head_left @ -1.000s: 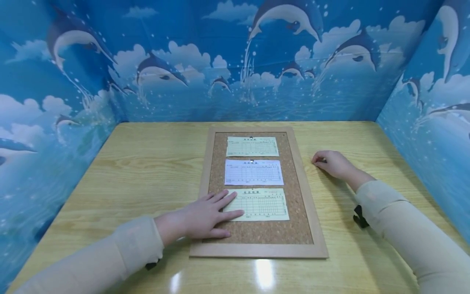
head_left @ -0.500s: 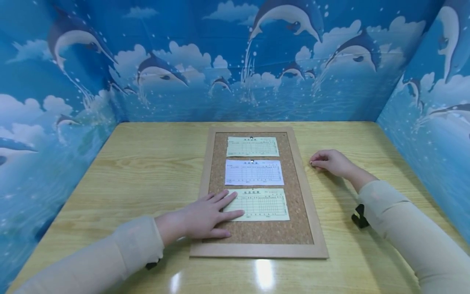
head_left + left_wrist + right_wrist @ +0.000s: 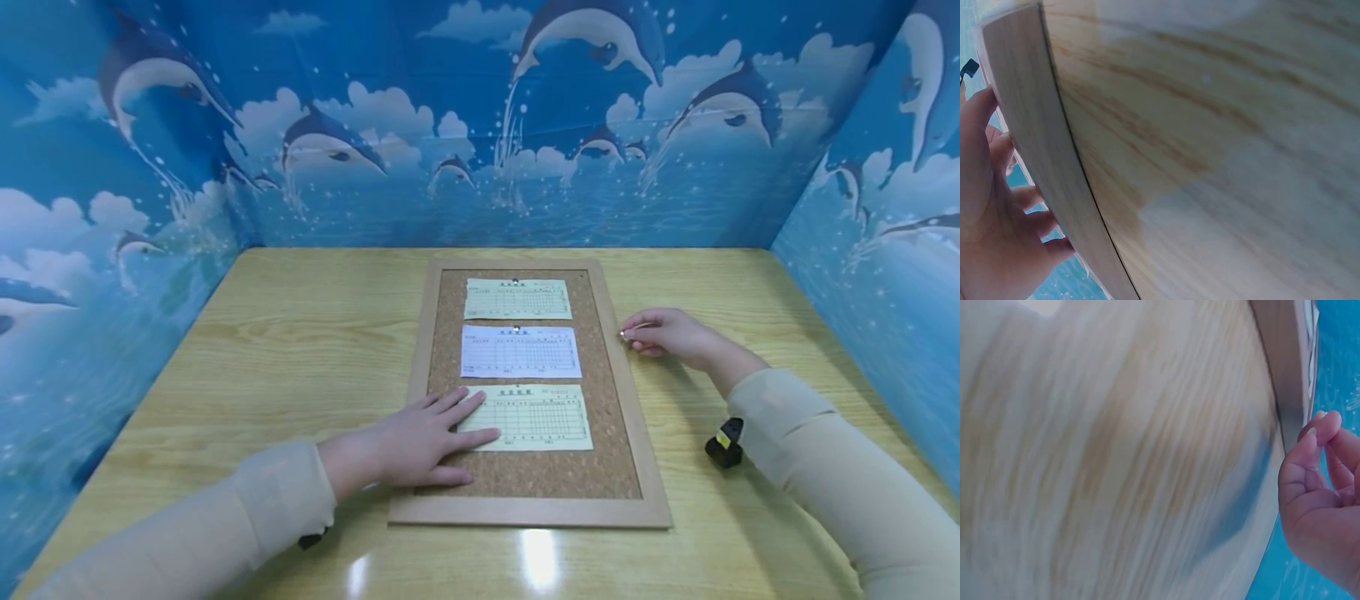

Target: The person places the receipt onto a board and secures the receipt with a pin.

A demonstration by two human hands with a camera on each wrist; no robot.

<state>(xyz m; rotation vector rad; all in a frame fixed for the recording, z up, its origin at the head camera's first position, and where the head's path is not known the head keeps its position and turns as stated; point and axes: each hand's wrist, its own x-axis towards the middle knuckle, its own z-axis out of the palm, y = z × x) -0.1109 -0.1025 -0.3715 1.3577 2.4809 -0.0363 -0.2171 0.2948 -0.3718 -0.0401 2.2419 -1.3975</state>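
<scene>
A wood-framed cork board (image 3: 525, 477) lies on the table, with three printed form slips in a column. My left hand (image 3: 420, 442) lies spread flat over its left side, fingertips on the lowest pale green slip (image 3: 532, 421). Above that are a white-lilac slip (image 3: 519, 354) and another pale green slip (image 3: 517, 302), each with a small shiny tack at its top edge. My right hand (image 3: 671, 333) pinches a small silvery thumbtack (image 3: 622, 336) between thumb and forefinger, beside the board's right frame edge. In the right wrist view, the right hand (image 3: 1329, 506) hides most of the tack.
The board rests on a light wood-grain table (image 3: 315, 333). A blue dolphin-print cloth (image 3: 420, 183) screens the back and both sides. Dark wrist cameras hang under both sleeves, the right camera (image 3: 724, 443) showing more plainly.
My right hand has come left across the table to the board's frame, and the silvery thumbtack now shows at its fingertips. The left hand stays in place.
</scene>
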